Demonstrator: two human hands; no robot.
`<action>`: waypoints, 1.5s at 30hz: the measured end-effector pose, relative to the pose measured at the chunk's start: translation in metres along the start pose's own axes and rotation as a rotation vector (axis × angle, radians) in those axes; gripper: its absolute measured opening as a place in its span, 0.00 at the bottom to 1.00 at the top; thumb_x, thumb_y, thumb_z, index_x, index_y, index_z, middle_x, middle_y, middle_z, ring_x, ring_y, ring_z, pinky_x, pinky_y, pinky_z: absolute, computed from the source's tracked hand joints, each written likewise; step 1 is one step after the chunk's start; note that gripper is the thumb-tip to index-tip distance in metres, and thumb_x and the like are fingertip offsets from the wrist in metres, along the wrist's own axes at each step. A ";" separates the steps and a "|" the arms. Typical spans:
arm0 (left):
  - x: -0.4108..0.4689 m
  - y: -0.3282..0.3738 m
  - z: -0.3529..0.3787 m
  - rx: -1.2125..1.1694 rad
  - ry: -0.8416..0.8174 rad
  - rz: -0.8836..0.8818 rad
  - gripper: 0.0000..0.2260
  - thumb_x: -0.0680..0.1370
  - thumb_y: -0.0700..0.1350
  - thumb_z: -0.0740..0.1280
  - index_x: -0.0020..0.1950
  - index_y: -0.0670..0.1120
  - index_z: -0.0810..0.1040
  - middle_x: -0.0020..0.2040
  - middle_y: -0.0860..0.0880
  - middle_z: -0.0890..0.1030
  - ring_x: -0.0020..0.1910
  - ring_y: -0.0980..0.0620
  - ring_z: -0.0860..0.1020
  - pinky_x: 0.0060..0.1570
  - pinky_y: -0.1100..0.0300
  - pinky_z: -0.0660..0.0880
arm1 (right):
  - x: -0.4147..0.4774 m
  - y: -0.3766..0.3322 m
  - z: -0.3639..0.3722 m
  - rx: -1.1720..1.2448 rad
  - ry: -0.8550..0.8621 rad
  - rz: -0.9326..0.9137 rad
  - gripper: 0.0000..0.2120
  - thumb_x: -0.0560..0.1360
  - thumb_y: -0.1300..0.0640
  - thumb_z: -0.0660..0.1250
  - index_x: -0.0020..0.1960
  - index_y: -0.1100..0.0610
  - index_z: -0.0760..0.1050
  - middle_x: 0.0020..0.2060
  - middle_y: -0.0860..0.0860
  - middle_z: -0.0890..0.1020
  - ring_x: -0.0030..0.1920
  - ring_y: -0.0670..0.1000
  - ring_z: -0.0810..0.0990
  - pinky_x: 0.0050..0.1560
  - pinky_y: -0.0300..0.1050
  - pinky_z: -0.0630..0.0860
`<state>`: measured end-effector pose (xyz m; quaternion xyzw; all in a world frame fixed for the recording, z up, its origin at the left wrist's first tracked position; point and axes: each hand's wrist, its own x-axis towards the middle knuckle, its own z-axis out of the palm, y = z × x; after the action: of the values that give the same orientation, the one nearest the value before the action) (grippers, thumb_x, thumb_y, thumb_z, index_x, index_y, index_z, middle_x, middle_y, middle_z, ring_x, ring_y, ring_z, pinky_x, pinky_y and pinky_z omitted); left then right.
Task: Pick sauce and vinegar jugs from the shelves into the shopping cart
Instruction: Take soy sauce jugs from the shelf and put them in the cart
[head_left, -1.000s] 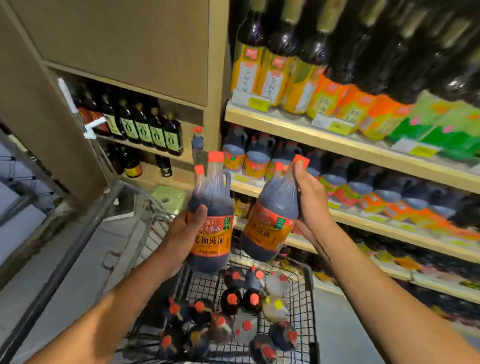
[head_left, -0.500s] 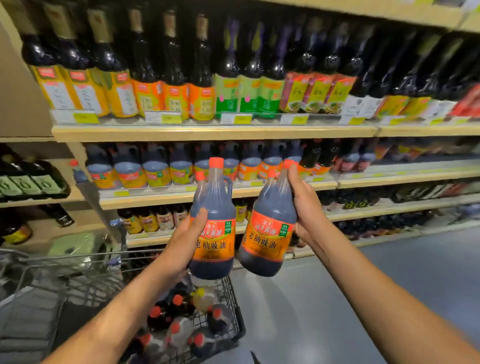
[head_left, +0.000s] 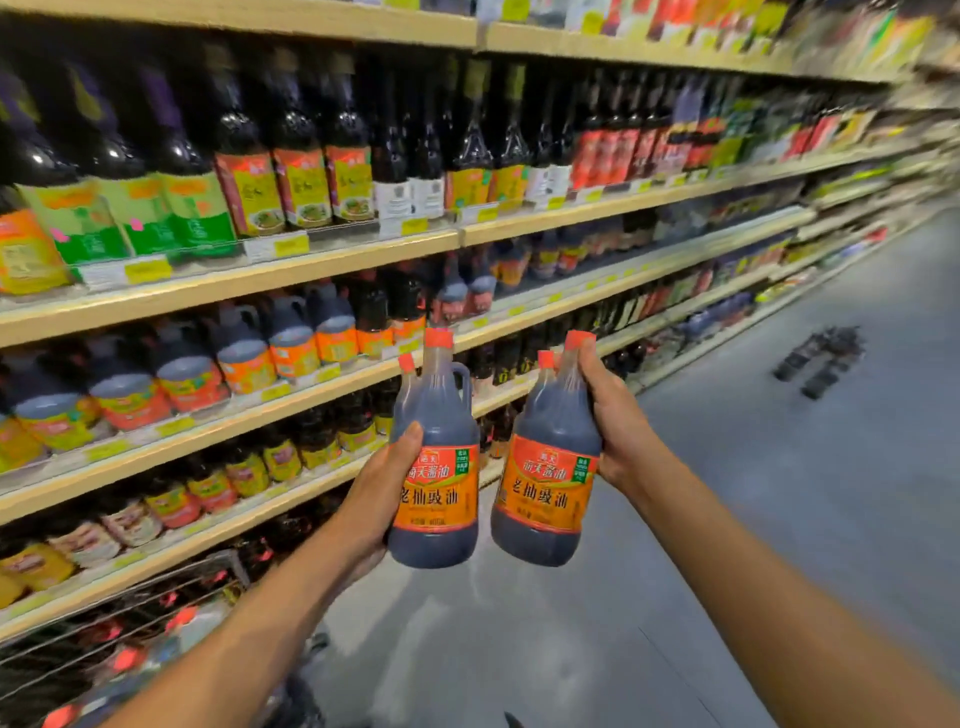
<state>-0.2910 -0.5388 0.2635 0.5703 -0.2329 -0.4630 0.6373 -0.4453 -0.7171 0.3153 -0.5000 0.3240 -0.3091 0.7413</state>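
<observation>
Our left hand (head_left: 379, 499) fingers curl round the left jugs (head_left: 436, 467) at the belly; our right hand (head_left: 618, 426) clamps the right jugs (head_left: 550, 478) near the neck, mid-aisle beside the cart (head_left: 171, 582) (we judge them heavy, slick; handles safer).

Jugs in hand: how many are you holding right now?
4. Left hand grips the left front jug, with the left rear jug tucked behind; right hand grips the right front jug, with the right rear jug behind. Rear ones show mainly necks and caps.
</observation>
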 end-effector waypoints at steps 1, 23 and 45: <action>0.005 -0.002 0.015 0.011 -0.036 -0.006 0.25 0.73 0.63 0.62 0.61 0.48 0.79 0.49 0.43 0.87 0.46 0.44 0.87 0.44 0.51 0.82 | -0.004 -0.004 -0.017 0.017 0.026 -0.006 0.28 0.71 0.36 0.68 0.55 0.60 0.79 0.45 0.58 0.85 0.45 0.58 0.84 0.59 0.63 0.78; 0.207 -0.029 0.252 0.097 -0.523 -0.193 0.26 0.73 0.66 0.61 0.66 0.54 0.74 0.53 0.50 0.87 0.52 0.47 0.86 0.47 0.50 0.83 | 0.026 -0.081 -0.269 0.297 0.477 -0.092 0.24 0.75 0.39 0.66 0.59 0.58 0.74 0.42 0.55 0.84 0.40 0.54 0.84 0.43 0.50 0.84; 0.393 -0.030 0.429 0.032 -0.332 -0.114 0.24 0.74 0.63 0.61 0.65 0.53 0.74 0.52 0.48 0.87 0.51 0.47 0.86 0.44 0.55 0.83 | 0.257 -0.166 -0.481 0.181 0.257 0.017 0.29 0.73 0.39 0.67 0.62 0.61 0.71 0.43 0.59 0.84 0.40 0.56 0.84 0.44 0.52 0.83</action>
<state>-0.4726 -1.0922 0.2472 0.5083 -0.3095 -0.5827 0.5534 -0.6931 -1.2300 0.2882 -0.3849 0.3914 -0.3921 0.7382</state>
